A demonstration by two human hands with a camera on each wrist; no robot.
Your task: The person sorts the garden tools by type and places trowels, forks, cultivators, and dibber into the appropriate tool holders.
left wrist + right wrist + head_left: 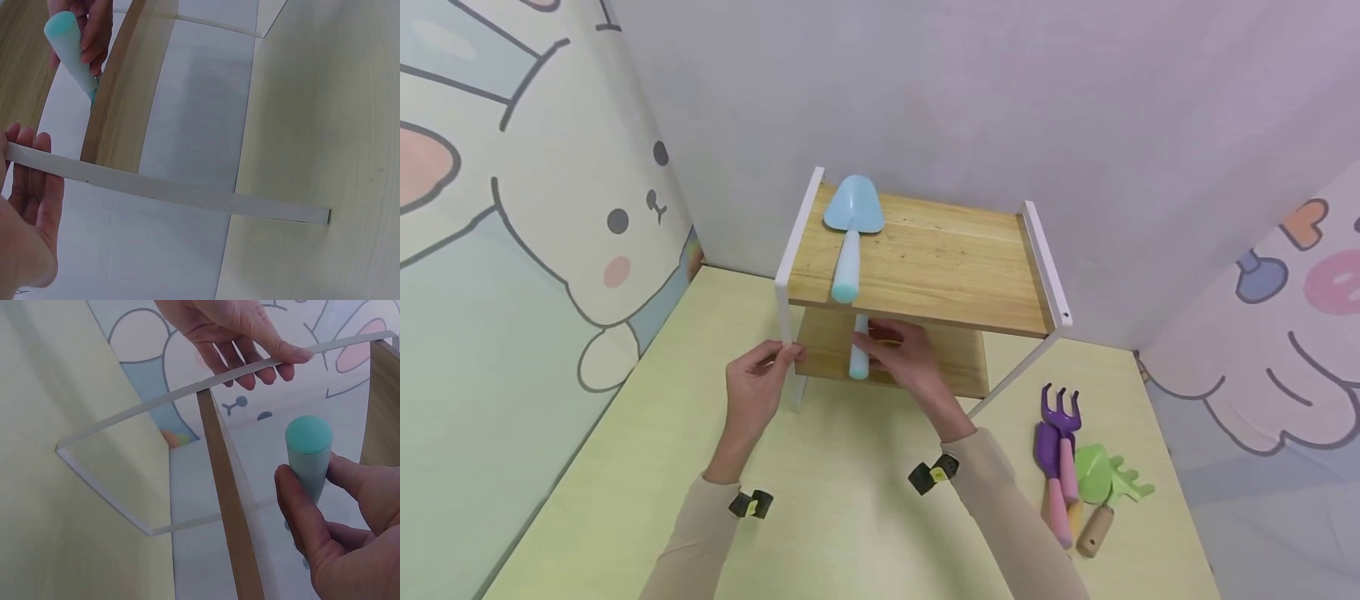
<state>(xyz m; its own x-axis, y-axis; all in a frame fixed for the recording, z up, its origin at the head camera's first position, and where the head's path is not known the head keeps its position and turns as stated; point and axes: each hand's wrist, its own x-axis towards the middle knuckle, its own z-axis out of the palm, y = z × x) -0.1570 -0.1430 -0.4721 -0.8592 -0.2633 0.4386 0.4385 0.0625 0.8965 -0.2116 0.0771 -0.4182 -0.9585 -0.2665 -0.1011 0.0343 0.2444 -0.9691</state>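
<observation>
Pale-yellow table (835,475): left hand (754,390) grips white-framed wooden shelf (940,258), right hand (912,360) turquoise-tipped handle (859,360) between tiers. Only head view shows light-blue trowel (850,246) atop.

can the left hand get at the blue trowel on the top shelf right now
Probably yes, if the left hand lets go of the white leg it grips: the trowel lies near that side, its handle toward the front, with nothing covering it.

We stretch both forearms (696,529) forward, wrists (957,427) apart; our left grip (756,392) pinches between thumb and fingers, while our right grip (910,357) slants leftward, thumb and fingers curled in a hold.
</observation>
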